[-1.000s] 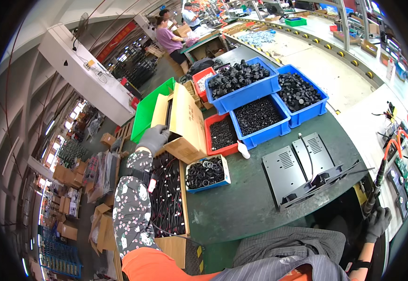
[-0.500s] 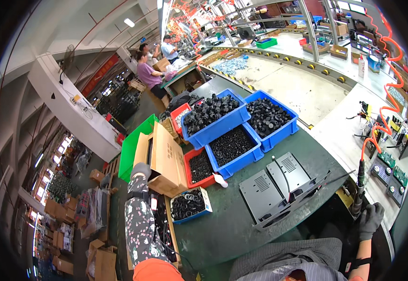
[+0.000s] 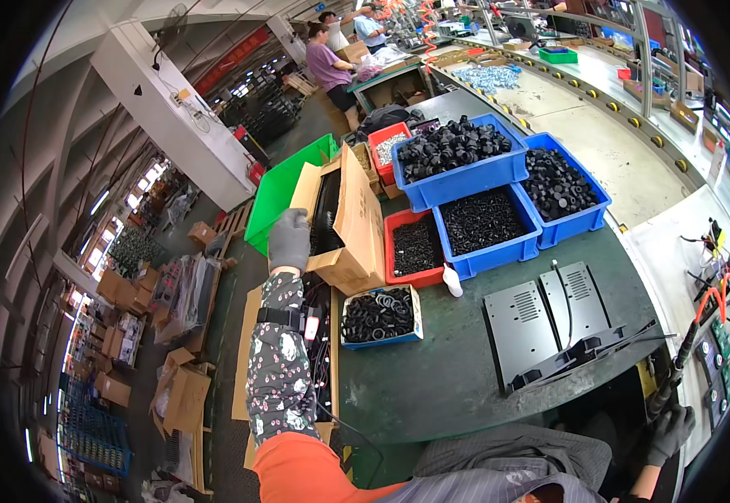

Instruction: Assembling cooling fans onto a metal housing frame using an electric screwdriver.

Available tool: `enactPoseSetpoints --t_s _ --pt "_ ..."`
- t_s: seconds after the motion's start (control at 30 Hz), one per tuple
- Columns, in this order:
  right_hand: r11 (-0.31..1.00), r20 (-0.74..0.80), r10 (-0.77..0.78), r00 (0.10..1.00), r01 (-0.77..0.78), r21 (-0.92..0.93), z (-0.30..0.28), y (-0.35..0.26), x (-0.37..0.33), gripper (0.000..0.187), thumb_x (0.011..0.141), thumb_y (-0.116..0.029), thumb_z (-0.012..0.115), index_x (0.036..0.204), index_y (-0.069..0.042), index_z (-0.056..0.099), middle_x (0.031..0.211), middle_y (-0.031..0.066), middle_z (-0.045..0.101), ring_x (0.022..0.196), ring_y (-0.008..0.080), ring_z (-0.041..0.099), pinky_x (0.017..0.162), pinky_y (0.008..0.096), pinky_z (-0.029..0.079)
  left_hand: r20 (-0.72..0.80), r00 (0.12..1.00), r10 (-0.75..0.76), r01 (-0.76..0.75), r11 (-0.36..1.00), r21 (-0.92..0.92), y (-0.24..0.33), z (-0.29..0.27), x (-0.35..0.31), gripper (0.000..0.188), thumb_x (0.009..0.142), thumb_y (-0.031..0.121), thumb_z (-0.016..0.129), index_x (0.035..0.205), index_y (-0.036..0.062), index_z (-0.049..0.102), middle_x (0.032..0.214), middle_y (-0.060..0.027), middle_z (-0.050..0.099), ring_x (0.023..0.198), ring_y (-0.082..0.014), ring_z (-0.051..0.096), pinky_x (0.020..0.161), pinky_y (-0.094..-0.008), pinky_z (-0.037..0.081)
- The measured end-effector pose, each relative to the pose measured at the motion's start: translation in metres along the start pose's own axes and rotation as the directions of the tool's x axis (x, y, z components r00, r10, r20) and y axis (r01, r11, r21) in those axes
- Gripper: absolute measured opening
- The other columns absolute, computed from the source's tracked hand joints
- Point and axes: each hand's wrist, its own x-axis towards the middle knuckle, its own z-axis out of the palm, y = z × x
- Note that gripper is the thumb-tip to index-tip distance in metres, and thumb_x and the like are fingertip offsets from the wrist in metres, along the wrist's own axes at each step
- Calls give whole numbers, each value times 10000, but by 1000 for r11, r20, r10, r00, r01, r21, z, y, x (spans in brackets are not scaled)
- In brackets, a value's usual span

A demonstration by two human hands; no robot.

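My left hand [image 3: 289, 239], in a grey glove, is closed at the near left edge of an open cardboard box [image 3: 357, 226]; its fingertips are partly hidden. Long black parts [image 3: 326, 214] show inside the box. Below my left forearm lies a second open carton [image 3: 250, 360] with black cables. At the lower right, my gloved right hand [image 3: 671, 432] has its fingers curled just below a black electric screwdriver [image 3: 675, 369]; whether it touches the tool cannot be made out. A grey metal panel pair [image 3: 541, 314] with slots and a cable lies on the green table.
Blue bins [image 3: 474, 264] of small black parts stand stacked behind a red bin [image 3: 419, 272]. A small box of black rings [image 3: 377, 339] and a white bottle [image 3: 452, 282] are nearer. A green crate [image 3: 285, 193] stands behind the carton. Other people work far off.
The view has turned left, so the scene has shifted right. My left hand has moved slightly up along the cardboard box's edge. My right hand stays near the screwdriver.
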Motion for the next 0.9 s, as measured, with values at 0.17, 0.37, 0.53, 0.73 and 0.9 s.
enactPoseSetpoints --t_s 0.17,0.37,0.53,0.73,0.9 --pt "999 25 -2 1000 3 -48 6 13 0 225 875 -235 579 1016 -62 602 1201 235 538 1150 416 483 966 500 397 364 930 -56 149 962 -231 -10 -27 11 265 921 266 631 1099 76 684 975 -189 696 839 -307 672 777 -364 523" --pt "998 33 34 999 -32 -58 10 18 1 212 865 -214 606 1024 -73 613 1203 228 551 1158 415 495 978 494 401 444 878 176 -219 975 47 -5 -33 14 368 767 265 764 1070 67 695 1017 -192 657 964 -369 631 855 -417 503" --pt "995 26 -13 1000 15 -96 6 15 4 209 871 -241 611 1010 -85 625 1161 196 568 1109 404 507 945 494 416 289 914 284 -335 931 145 -4 -34 7 330 818 254 712 1098 83 679 1155 -165 625 1044 -345 608 894 -427 493" --pt "993 52 -25 998 31 -117 -3 10 8 215 886 -288 614 1023 -128 654 1158 180 581 1112 387 519 956 484 420 -193 934 300 -296 954 47 13 -111 -16 373 912 264 679 1168 -2 624 1058 -111 700 931 -226 657 842 -346 510" --pt "990 26 -34 999 37 -136 -3 7 7 217 892 -294 621 1047 -151 668 1153 159 594 1095 369 537 951 474 427 582 809 89 177 906 -384 26 -131 -104 383 887 311 681 1055 -22 598 952 -73 631 774 -168 639 677 -303 542"
